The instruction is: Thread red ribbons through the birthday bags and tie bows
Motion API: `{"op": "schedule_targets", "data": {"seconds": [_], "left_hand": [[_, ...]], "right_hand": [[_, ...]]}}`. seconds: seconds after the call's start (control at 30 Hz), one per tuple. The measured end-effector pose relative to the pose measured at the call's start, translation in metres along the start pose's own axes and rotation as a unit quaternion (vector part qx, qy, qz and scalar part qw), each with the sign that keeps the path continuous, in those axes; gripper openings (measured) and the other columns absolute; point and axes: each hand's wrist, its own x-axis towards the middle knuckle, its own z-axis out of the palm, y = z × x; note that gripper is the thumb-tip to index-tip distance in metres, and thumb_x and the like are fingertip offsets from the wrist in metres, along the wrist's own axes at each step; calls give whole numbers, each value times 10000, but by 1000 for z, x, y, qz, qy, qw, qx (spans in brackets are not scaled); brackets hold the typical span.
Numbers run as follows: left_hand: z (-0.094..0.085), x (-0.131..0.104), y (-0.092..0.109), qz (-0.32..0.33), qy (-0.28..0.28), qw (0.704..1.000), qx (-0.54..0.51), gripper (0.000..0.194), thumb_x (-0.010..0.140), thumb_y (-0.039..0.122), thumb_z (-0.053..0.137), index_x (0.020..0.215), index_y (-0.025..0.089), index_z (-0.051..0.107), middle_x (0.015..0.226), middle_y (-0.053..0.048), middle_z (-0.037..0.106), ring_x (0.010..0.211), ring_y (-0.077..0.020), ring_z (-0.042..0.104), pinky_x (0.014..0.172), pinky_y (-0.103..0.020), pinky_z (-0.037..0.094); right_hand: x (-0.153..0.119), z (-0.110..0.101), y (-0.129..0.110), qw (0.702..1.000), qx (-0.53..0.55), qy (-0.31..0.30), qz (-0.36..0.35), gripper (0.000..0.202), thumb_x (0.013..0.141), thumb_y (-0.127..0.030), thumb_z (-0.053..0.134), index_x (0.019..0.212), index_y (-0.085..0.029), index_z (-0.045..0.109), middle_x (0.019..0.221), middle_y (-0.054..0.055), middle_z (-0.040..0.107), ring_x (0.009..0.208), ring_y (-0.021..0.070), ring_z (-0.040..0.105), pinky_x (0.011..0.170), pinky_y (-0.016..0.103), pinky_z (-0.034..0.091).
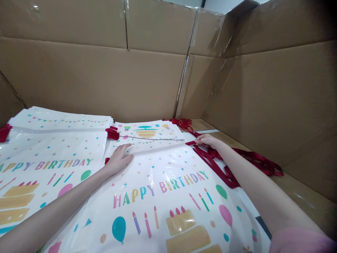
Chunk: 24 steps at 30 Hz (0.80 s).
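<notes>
A white plastic sheet or bag [158, 175] printed with "Happy Birthday", balloons, candles and a cake lies in front of me. My left hand [121, 160] rests flat near its upper left edge, fingers stretched out and holding nothing. At the upper right corner, my right hand [206, 141] pinches a dark red ribbon [190, 143], whose short end sticks out to the left of the fingers. A thin wire [150, 138] with a small loop at its right tip stretches across the top, from a red ribbon bundle [112, 133] towards the right hand. The loop and ribbon end look close but apart.
Another stack of the same printed sheets or bags [58, 140] lies on the left, with red ribbon [4, 133] at its edge. Loose red ribbon [260, 163] trails on the right, and a red tangle [183, 123] lies behind. Tall cardboard walls [92, 77] enclose the back and right.
</notes>
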Motion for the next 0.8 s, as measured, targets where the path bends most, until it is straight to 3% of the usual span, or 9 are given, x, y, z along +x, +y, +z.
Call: {"op": "schedule_targets", "data": {"seconds": [0.3,0.6,0.8], "left_hand": [[1,0,-2,3,0,1000,-1,572,816,427,440,1333,185,408,1379,-113,424,1307,-281,344,1082,-438,276],[1,1,-3,2,1,1000,-4,583,812,434,437,1340,187,405,1392,-99,422,1324,-277,330,1090,-417,270],[1,1,-3,-6,1,1000,-8,579,813,447,439,1336,200,410,1393,-101,419,1322,-287,328,1076,-441,286]], "right_hand": [[3,-2,5,1000,1,4,4,141,665,-239,708,645,-130,621,559,9,584,404,39,335,366,186,239],[1,-3,12,1000,8,-25,15,185,696,-299,718,675,-136,632,694,51,662,445,50,413,367,166,296],[-7,-5,9,999,25,-29,26,120,776,-249,649,760,-131,639,857,87,699,461,46,436,373,156,324]]}}
